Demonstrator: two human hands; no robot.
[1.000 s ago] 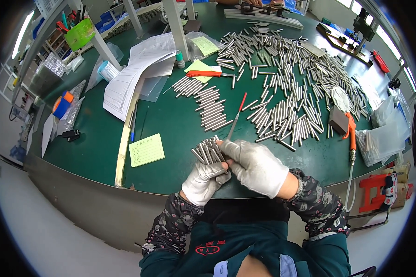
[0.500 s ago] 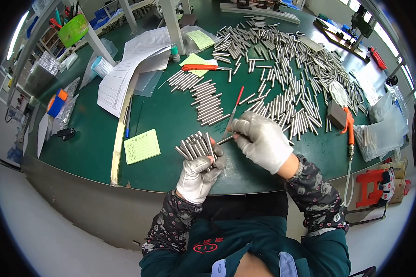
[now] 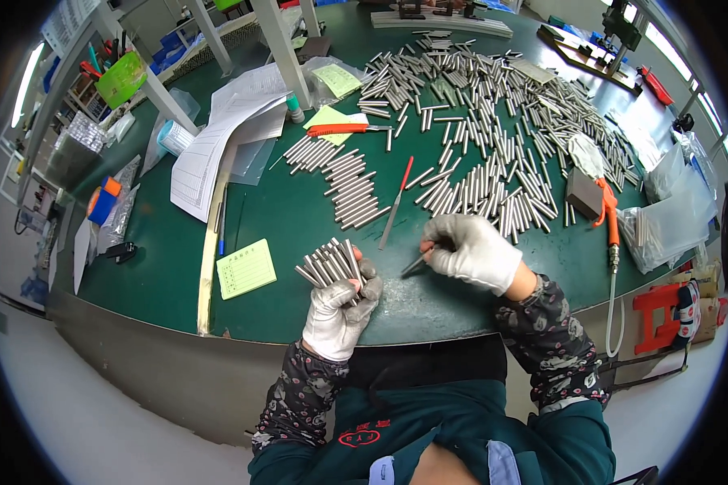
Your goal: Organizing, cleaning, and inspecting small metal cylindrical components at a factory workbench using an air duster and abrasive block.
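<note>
Head view shows two gloved hands over the green table (image 3: 154, 242). The left hand (image 3: 340, 311) is closed around a bundle of metal rods (image 3: 329, 265), with the thumb across the front; I suppose it is gripped low so that the rods stay together while their upper ends fan out freely. The right hand (image 3: 473, 255) is near the bundle but apart from it, and pinches one single rod (image 3: 413, 266) between thumb and fingers, probably because such a thin piece needs only the fingertips; if its lower end touches the table, I cannot tell. Beyond the hands, one thin tool (image 3: 395, 208) with red handle lies loose, perhaps placed there to be within easy reach. To its left, a row of rods (image 3: 352, 192) lies side by side, maybe so arranged to be easy to count; I estimate around twenty. To its right spreads a big heap of rods (image 3: 488, 133), too many for counting. The bundle has perhaps ten pieces or more, but they overlap, so the exact number is not clear. Besides these I count one orange knife (image 3: 336, 128), one dark block (image 3: 584, 192) and one orange air gun (image 3: 609, 214).
</note>
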